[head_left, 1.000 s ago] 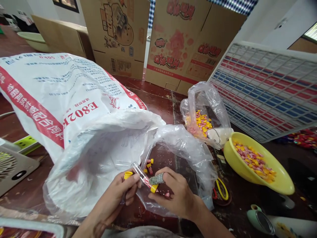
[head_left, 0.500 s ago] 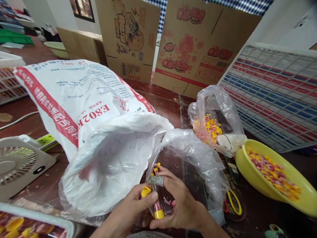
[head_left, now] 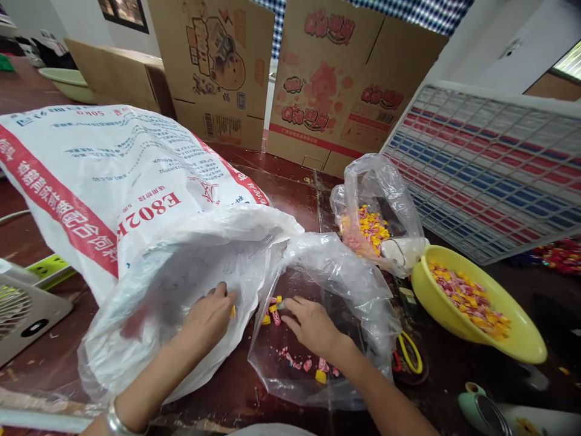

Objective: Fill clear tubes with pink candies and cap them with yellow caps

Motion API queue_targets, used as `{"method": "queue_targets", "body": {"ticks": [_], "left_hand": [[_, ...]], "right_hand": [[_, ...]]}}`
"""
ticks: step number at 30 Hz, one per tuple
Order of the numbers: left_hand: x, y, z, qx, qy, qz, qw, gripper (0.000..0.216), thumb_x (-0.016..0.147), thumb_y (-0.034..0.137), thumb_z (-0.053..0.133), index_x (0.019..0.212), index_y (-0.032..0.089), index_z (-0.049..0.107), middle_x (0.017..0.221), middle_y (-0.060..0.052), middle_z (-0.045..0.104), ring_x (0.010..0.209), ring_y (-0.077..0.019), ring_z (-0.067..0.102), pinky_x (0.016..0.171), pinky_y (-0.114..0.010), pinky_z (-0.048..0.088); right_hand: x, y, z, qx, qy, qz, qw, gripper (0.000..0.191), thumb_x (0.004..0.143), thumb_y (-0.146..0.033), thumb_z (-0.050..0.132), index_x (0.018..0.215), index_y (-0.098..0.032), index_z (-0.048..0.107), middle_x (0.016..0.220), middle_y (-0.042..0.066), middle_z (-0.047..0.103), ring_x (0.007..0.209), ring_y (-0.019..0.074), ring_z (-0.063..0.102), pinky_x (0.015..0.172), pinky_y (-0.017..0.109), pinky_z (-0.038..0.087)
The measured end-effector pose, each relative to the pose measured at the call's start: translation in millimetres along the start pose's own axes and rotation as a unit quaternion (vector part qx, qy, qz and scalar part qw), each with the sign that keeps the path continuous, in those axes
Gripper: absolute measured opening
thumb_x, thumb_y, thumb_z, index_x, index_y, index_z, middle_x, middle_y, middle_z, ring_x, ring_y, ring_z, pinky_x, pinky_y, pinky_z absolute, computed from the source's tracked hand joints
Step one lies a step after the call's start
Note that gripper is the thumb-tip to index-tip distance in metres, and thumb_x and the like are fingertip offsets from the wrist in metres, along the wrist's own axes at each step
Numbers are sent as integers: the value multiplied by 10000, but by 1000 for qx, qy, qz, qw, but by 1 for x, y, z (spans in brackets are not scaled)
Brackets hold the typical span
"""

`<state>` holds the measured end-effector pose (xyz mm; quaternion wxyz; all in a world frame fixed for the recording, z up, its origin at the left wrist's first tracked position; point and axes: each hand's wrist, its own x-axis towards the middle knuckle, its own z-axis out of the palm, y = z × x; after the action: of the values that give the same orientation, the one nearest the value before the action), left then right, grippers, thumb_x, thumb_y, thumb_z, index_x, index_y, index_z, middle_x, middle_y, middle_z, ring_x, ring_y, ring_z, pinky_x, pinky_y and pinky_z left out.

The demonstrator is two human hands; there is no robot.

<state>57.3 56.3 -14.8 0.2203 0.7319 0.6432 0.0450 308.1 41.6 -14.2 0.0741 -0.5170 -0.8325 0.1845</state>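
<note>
My left hand [head_left: 206, 318] reaches into the clear-lined mouth of a big white woven sack [head_left: 113, 181] lying on its side. Its fingers are curled, and a yellow cap [head_left: 233, 312] shows at the fingertips. My right hand [head_left: 313, 324] lies palm down on a flat clear plastic bag [head_left: 336, 266], fingers stretched toward a small heap of red and yellow pieces [head_left: 272, 304]. One fingertip is wrapped in grey tape. More loose pieces [head_left: 313, 366] lie on the plastic by my right wrist. No tube shows in either hand.
A yellow bowl [head_left: 521, 342] of red and yellow pieces sits at right, beside another clear bag [head_left: 367, 224] of them. Yellow-handled scissors [head_left: 408, 354] lie nearby. A grid tray [head_left: 490, 169] leans at back right, cardboard boxes [head_left: 345, 85] behind, a small fan [head_left: 22, 303] at left.
Both hands held a clear tube with a yellow cap close to me. They have now parted and moved forward: left into the sack, right to the heap. The tube is out of sight.
</note>
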Motion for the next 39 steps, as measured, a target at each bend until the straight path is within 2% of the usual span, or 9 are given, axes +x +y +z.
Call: {"method": "queue_targets", "body": {"ticks": [5,11,17,21,24,28,32,36,39], "left_hand": [[-10,-7,0,-36,12,9,999,244,864,142,496,1000,147,698,1092,-173,657,887,-329,691,774,-430,505],[-47,-20,-20,-364,32,15,931,425,916,552,561,1057,172,688,809,-52,723,769,-217,679,641,-268,511],[-82,15,4,-379,225,123,889,212,865,305,723,1068,248,738,1090,-57,778,989,-222,731,815,-265,571],[-89,31,10,-252,275,345,861,328,936,111,605,1227,244,676,1152,-70,768,1049,-179,712,921,-270,542],[-89,32,17,-199,308,383,848,314,1000,161,544,1294,193,648,1188,-119,754,1076,-200,687,951,-331,506],[-87,29,30,-208,313,362,853,335,997,210,564,1319,218,655,1209,-123,725,1103,-215,669,958,-337,490],[-81,38,29,-389,222,158,880,319,936,314,647,1250,284,692,1165,-82,724,1024,-223,687,881,-307,539],[-73,57,18,-655,-34,-36,754,517,772,520,776,1170,201,692,949,-66,767,852,-237,709,767,-309,556],[-65,57,11,-696,-85,-54,711,553,673,506,833,1094,178,685,834,-31,737,747,-194,679,691,-261,517]], "right_hand": [[12,-11,19,27,-27,7,999,203,909,-122,632,1092,-209,632,1206,89,628,941,206,678,823,325,529],[5,-6,17,157,42,49,985,113,906,-190,651,856,-201,550,890,32,680,835,189,688,758,296,558],[-3,-36,-2,638,130,103,751,343,835,-456,774,1004,-199,622,970,34,728,836,182,703,748,321,611],[-7,-53,-6,693,94,118,705,359,781,-458,843,943,-186,673,840,-5,702,743,149,682,702,269,589],[-16,-58,-10,713,24,82,696,416,853,-574,750,978,-181,693,868,22,714,774,160,694,718,265,567],[-29,-57,-14,680,-56,-25,731,732,638,-599,907,1196,-204,646,1151,74,705,1102,251,670,972,338,516],[-37,-55,-10,568,47,-16,822,756,683,-504,910,1311,-242,580,1268,86,678,1192,281,639,1041,391,498],[-38,-55,-9,348,135,-29,927,705,676,-417,904,1278,-206,606,1231,112,696,1156,311,657,1064,447,497],[-31,-50,-20,218,92,-128,963,849,666,-526,901,1355,-164,563,1398,173,614,1373,358,510,1182,510,381]]}}
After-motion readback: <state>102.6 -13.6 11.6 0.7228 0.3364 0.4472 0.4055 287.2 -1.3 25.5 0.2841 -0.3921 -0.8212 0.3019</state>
